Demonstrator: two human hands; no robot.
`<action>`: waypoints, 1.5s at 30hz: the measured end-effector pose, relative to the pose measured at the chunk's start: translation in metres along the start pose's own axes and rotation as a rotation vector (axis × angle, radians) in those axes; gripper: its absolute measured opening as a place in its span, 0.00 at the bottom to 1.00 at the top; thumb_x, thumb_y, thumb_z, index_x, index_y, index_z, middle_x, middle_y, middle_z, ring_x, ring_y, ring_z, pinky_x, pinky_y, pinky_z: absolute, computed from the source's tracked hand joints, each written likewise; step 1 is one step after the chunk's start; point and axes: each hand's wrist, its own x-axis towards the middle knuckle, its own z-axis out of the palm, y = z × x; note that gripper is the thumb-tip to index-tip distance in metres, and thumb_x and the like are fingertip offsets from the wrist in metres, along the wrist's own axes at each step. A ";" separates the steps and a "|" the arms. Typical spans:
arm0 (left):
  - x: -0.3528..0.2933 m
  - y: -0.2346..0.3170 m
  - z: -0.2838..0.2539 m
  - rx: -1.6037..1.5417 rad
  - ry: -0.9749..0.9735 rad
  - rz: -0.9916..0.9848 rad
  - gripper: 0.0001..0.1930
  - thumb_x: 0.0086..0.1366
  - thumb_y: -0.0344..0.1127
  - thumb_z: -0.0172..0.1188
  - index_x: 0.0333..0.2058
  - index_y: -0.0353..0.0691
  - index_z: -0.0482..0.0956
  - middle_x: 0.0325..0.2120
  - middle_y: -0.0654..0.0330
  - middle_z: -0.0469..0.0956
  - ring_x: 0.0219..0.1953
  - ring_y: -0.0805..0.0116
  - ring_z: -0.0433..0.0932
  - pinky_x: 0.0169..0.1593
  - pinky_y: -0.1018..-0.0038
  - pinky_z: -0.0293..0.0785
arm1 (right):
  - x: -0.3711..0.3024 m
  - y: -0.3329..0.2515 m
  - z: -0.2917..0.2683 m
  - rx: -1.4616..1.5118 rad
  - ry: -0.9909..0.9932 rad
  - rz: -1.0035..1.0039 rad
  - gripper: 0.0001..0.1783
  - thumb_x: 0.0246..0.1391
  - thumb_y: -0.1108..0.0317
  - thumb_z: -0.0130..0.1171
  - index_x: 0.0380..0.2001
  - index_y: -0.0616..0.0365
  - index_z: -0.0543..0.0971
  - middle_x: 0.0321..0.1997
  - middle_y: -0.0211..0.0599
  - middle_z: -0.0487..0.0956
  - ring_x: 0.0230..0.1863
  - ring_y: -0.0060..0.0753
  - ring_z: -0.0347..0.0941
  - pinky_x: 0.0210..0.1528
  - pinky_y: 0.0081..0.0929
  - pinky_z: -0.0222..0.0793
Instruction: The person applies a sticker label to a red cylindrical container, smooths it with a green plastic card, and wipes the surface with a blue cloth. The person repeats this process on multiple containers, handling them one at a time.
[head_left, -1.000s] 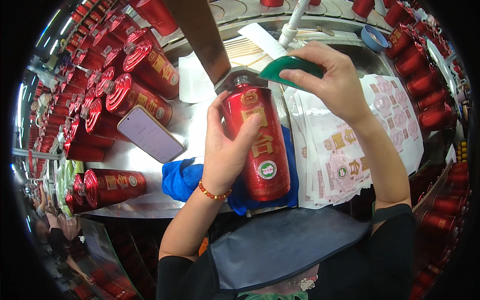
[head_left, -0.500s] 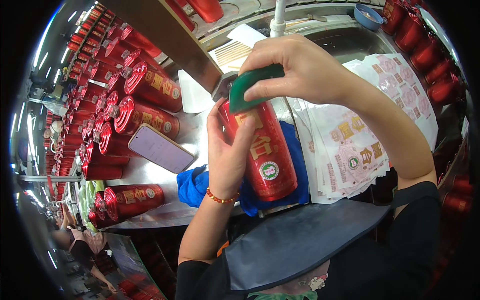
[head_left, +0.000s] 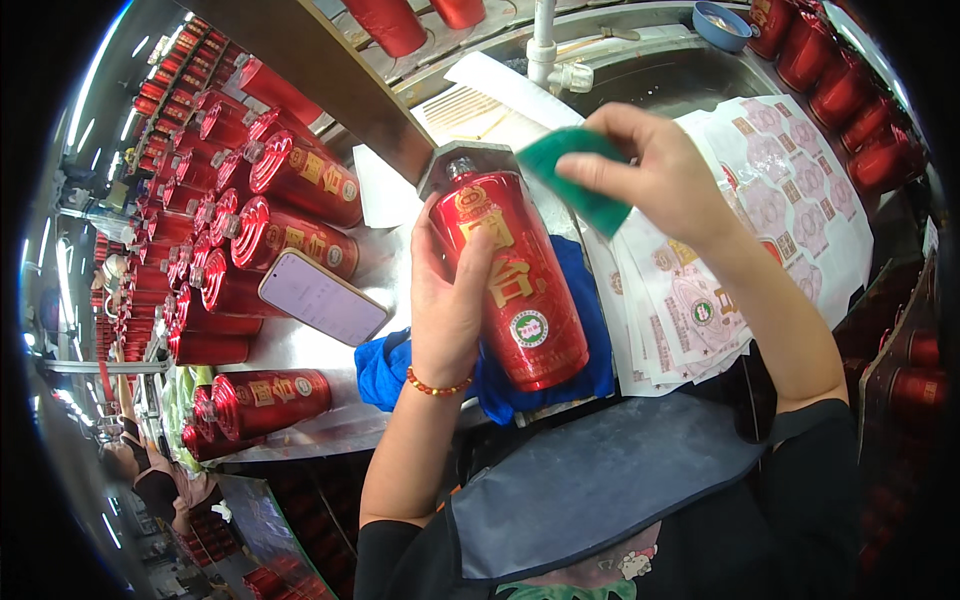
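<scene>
A red glossy bottle (head_left: pixel 545 335) with gold characters and a round green-and-white emblem lies tilted before me, its clear neck toward a dark angular rest. My left hand (head_left: pixel 447 290) is wrapped round its left side, thumb across the front. Up and to the right of the bottle, my right hand (head_left: pixel 655 170) grips a flat green scraper (head_left: pixel 570 170), apart from the bottle. Beneath the bottle a blue cloth (head_left: pixel 385 372) is bunched. Beside it on the right lie overlapping printed decal sheets (head_left: pixel 700 300).
Many red bottles (head_left: pixel 300 175) stand in rows on the left. A phone (head_left: pixel 322 297) lies by them. Behind are a white pipe (head_left: pixel 542 45), a water basin (head_left: pixel 660 85) and a blue bowl (head_left: pixel 722 27). More red bottles (head_left: pixel 840 90) line the far right. Another person (head_left: pixel 160 480) is at lower left.
My right hand has drawn the green scraper off the bottle's upper end, to the right, uncovering its neck and upper gold print. My left hand stays on the bottle.
</scene>
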 end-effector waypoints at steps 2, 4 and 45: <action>-0.002 -0.008 -0.012 -0.060 -0.088 0.055 0.38 0.76 0.37 0.55 0.75 0.34 0.43 0.69 0.48 0.63 0.65 0.62 0.69 0.67 0.66 0.68 | -0.023 -0.003 0.020 0.237 -0.137 0.025 0.14 0.57 0.62 0.72 0.38 0.62 0.83 0.30 0.27 0.80 0.35 0.16 0.76 0.40 0.20 0.73; -0.012 -0.009 -0.017 0.009 -0.061 0.096 0.39 0.77 0.37 0.54 0.76 0.34 0.41 0.72 0.47 0.58 0.67 0.61 0.67 0.68 0.66 0.66 | -0.021 0.010 0.012 0.218 -0.090 0.165 0.11 0.58 0.67 0.71 0.40 0.61 0.82 0.33 0.28 0.81 0.37 0.16 0.77 0.41 0.19 0.75; -0.073 -0.019 -0.007 1.000 -0.063 0.504 0.65 0.47 0.40 0.80 0.72 0.22 0.41 0.66 0.33 0.61 0.71 0.32 0.57 0.73 0.50 0.55 | -0.111 -0.039 0.021 -0.474 0.076 -0.327 0.20 0.39 0.82 0.74 0.40 0.56 0.89 0.32 0.33 0.79 0.34 0.31 0.75 0.36 0.28 0.72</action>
